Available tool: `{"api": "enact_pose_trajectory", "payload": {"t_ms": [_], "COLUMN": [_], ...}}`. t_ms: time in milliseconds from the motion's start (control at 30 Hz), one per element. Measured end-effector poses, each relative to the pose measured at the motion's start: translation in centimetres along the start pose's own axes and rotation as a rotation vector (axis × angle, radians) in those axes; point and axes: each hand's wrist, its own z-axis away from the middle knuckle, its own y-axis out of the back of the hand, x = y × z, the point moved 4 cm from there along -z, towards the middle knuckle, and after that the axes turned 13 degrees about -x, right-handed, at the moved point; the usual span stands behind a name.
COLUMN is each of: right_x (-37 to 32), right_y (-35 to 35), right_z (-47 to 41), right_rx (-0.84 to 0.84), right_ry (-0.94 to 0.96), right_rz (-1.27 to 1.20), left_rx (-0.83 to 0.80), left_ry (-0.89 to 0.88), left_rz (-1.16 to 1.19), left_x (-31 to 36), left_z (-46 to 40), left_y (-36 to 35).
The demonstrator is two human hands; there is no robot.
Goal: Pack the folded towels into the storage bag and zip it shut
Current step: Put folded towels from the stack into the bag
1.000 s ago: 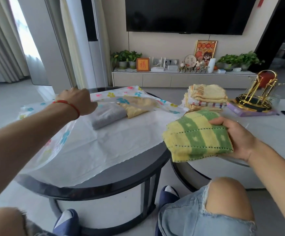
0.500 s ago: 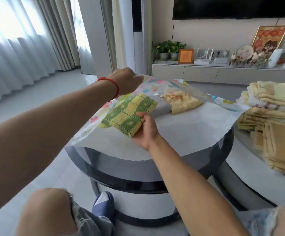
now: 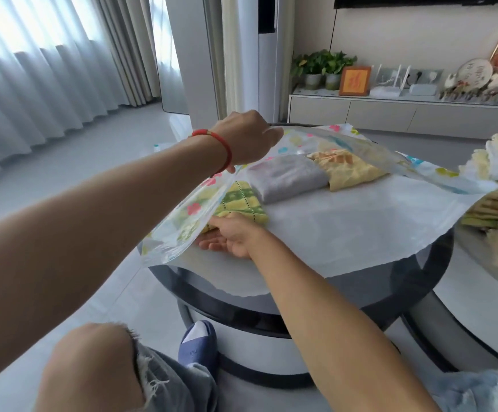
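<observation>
A flower-printed clear storage bag (image 3: 360,221) lies open on the round dark table (image 3: 375,295). My left hand (image 3: 246,138) grips the bag's top layer and holds it lifted. Inside, side by side, lie a yellow-green checked towel (image 3: 242,202), a grey towel (image 3: 286,179) and a yellow towel (image 3: 351,169). My right hand (image 3: 231,237) rests palm up inside the bag's mouth, touching the near edge of the checked towel, fingers spread. A stack of folded towels (image 3: 497,215) sits at the right edge, blurred.
A second round table (image 3: 479,298) adjoins on the right, under the towel stack. A low TV cabinet (image 3: 390,111) with plants and ornaments stands behind. Curtains hang at the left. My knees and a blue slipper (image 3: 197,346) are below the table edge.
My right hand has carried the checked towel from the right into the bag and set it down beside the grey towel. Its grip has loosened. My left hand has kept the bag's flap raised.
</observation>
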Motion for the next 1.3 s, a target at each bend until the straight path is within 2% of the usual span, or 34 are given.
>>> {"api": "enact_pose_trajectory", "payload": {"t_ms": [67,133,167,200,267,333,500,667,767,900,1033,1133,1233,1300], "right_x": [-0.3,-0.8,-0.8,-0.4,0.4,0.6,-0.5,-1.9,-2.1,-1.2,0.5,2.0,2.9,3.1], "right_y": [0.2,0.7,0.6,0.5,0.8,1.3,1.5,1.0,1.2,3.7,8.6,13.3,19.1,23.9], "right_z": [0.3,1.6,2.2,2.5,1.6,0.3,-3.7,-6.5,-5.6,-0.3,7.9,15.6,23.5,28.3], "right_rx": [0.14,0.406,0.455,0.44,0.339,0.312,0.315,0.251,0.199,0.237,0.335,0.434,0.642,0.824], "right_ry": [0.042,0.266,0.355,0.387,0.316,0.246,0.098,-0.013,0.091,0.314,0.443,0.44,0.368,0.278], "right_rz": [0.479,0.962,1.116,1.241,1.466,1.597,1.669,1.632,1.542,1.434,1.393,1.378,1.381,1.253], "left_rx": [-0.008,-0.022,-0.022,-0.02,-0.01,0.0,-0.012,0.007,0.013,0.042,0.136,0.205,0.319,0.35], "left_ry": [-0.006,-0.011,-0.011,-0.013,-0.025,-0.043,-0.071,-0.077,-0.074,-0.061,-0.078,-0.133,-0.208,-0.252], "left_rz": [0.0,0.018,0.022,0.019,0.01,0.007,0.007,-0.002,0.016,0.002,-0.144,-0.298,-0.479,-0.58], "left_x": [-0.2,-0.4,-0.4,-0.4,-0.2,0.0,0.5,0.8,0.6,0.7,2.2,4.5,7.9,10.4], "left_z": [0.0,0.1,0.2,0.2,0.4,0.7,1.0,1.1,1.2,1.2,0.9,0.5,-0.4,-1.2], "left_y": [-0.1,-0.1,-0.1,-0.1,0.0,0.0,-0.2,0.2,0.4,-0.2,-1.2,-2.3,-4.0,-5.6]}}
